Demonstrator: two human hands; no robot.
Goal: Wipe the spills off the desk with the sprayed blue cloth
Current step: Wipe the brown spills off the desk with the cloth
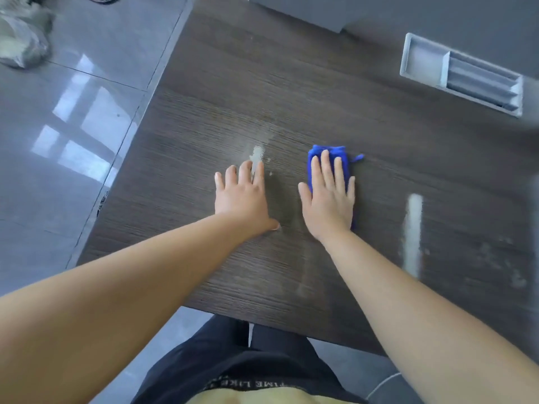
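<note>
the right hand (329, 196) presses flat, fingers straight, on the folded blue cloth (328, 158) at the middle of the desk (221, 91). the left hand (242, 193) lies flat and bare beside it, holding nothing. the wiping looks partly done: a wet patch (258, 156) shines at the left fingertips, and a pale streak (412, 234) with speckles remains well to the right.

The folded blue cloth (338, 150) is lying on the dark wood-grain desk (291, 83) under the right hand (328, 199); the left hand (242, 196) is resting just left of it; the grey rectangular metal tray (460, 74) is sitting recessed behind, rightward.
</note>
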